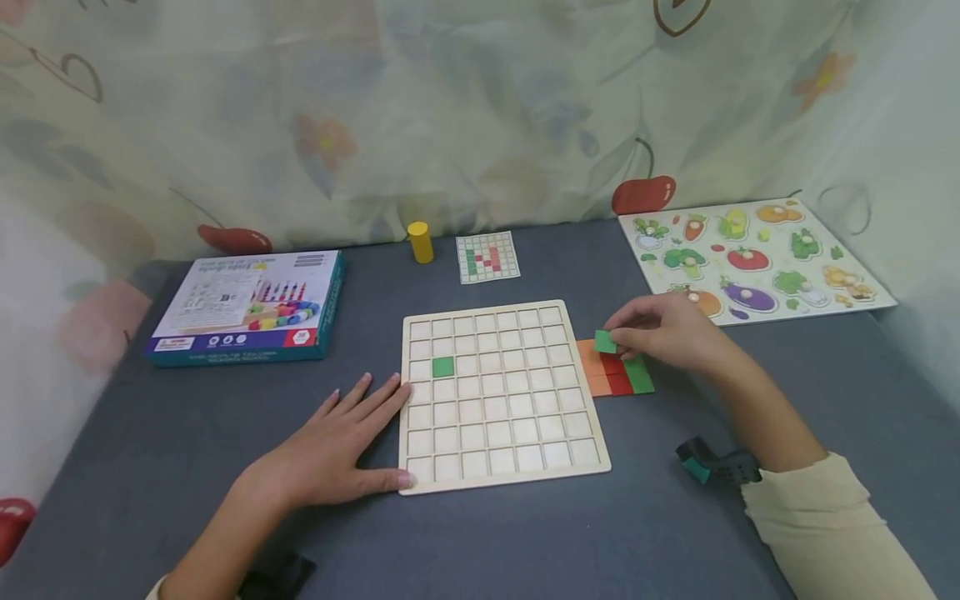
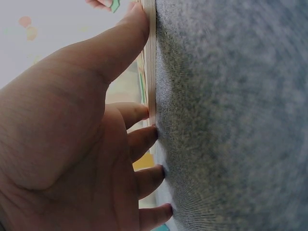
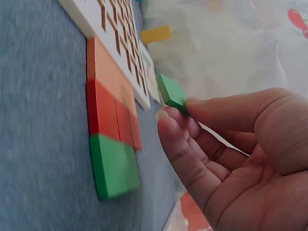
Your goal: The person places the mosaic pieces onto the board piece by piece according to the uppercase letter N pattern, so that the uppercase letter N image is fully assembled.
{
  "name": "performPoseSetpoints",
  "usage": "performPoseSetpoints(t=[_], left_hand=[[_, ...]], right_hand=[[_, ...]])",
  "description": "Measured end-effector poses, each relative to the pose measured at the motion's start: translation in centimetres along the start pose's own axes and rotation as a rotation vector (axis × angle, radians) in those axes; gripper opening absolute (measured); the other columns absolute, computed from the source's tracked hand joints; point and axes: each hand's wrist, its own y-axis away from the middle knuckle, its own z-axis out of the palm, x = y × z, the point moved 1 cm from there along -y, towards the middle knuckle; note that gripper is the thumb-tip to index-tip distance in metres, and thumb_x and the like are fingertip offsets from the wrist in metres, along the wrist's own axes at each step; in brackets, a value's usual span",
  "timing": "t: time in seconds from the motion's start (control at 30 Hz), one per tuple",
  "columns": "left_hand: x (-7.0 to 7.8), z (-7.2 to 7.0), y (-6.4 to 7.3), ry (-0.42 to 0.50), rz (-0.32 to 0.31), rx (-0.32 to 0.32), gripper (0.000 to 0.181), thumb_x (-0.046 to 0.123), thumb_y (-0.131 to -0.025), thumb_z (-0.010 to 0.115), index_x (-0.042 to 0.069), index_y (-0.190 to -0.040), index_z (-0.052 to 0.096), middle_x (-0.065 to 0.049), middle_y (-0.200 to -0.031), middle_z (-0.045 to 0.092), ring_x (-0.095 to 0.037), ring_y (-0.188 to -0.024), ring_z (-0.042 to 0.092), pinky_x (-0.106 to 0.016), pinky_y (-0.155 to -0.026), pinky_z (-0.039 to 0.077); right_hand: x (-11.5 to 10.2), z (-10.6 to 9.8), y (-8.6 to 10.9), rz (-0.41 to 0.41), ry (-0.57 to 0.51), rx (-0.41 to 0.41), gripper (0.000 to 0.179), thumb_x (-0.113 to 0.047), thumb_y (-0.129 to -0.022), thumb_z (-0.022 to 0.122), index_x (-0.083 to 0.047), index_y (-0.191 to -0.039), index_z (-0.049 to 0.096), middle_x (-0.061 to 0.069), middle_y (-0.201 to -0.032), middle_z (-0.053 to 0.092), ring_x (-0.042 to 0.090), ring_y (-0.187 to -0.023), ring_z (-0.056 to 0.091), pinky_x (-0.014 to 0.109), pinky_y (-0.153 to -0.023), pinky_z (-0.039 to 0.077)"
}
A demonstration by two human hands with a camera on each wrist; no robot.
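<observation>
Green tile juts from the right grip.

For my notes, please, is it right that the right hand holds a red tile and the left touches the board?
The tile in the right hand is green, not red, as the right wrist view shows; the left hand touches the board.
</observation>
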Motion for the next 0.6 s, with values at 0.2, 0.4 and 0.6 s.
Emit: performPoseSetpoints(t=[0.2, 0.4, 0.6], left_hand=[[0.0, 0.0, 0.0, 0.002, -0.001, 0.001, 0.108, 0.082, -0.079, 0.056, 0.026, -0.163, 0.017, -0.001, -0.167, 0.013, -0.040, -0.151, 0.003, -0.070, -0.113, 0.005], [-0.1, 0.1, 0.0, 0.001, 0.011, 0.011, 0.108, 0.082, -0.079, 0.056, 0.026, -0.162, 0.017, 0.000, -0.167, 0.014, -0.040, -0.151, 0.003, -0.070, -0.113, 0.006], [-0.1, 0.1, -0.1, -0.003, 0.014, 0.013, 0.108, 0.083, -0.079, 0.055, 0.026, -0.163, 0.017, 0.000, -0.167, 0.013, -0.040, -0.151, 0.003, -0.069, -0.113, 0.005]], right_hand=[[-1.1, 1.4, -0.5, -0.017, -0.029, -0.033, 0.014, -0.009, -0.093, 0.072, 0.000, -0.103, 0.075, 0.009, -0.088, 0.073, 0.025, -0.074, 0.071, 0.034, -0.073, 0.058], [-2.4, 3.2, -1.5, -0.036, -0.028, -0.068, 0.012, -0.008, -0.092, 0.072, -0.001, -0.102, 0.075, 0.007, -0.086, 0.072, 0.025, -0.074, 0.068, 0.035, -0.072, 0.057], [-3.9, 5.2, -2.3, -0.068, -0.044, -0.105, 0.008, -0.006, -0.091, 0.072, -0.003, -0.098, 0.076, 0.006, -0.081, 0.070, 0.025, -0.072, 0.066, 0.034, -0.070, 0.054]])
